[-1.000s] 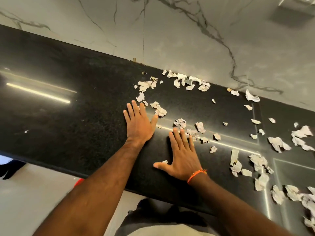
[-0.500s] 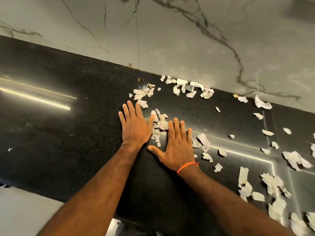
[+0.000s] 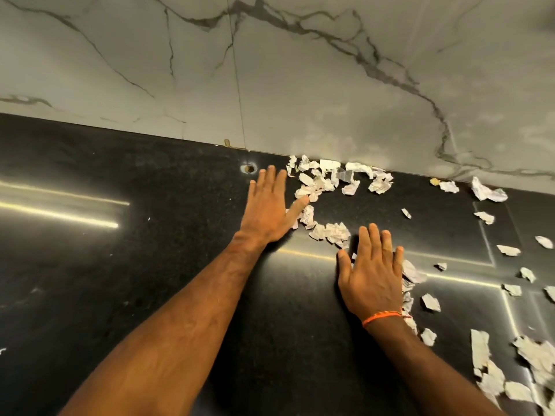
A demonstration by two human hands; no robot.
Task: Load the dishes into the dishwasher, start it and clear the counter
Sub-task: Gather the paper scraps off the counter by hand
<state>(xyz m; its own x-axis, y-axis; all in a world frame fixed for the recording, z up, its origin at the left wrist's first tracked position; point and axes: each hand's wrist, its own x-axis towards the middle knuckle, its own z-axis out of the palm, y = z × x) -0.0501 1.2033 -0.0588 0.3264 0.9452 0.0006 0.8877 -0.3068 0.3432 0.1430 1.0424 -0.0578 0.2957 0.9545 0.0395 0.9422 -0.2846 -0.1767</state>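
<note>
Head view: torn paper scraps (image 3: 332, 232) lie scattered on the black table (image 3: 150, 265), thickest along the marble wall (image 3: 300, 85) and trailing off to the right. Judged light, limp and easily blown or slid on the glossy surface; best herded flat into a heap, then scooped from the edges. Left hand (image 3: 267, 208) lies flat, fingers straight, thumb against scraps; its grip is released. Right hand (image 3: 372, 271), orange wristband (image 3: 380, 317) at the wrist, lies flat likewise, grasping nothing, scraps at its outer edge.
</note>
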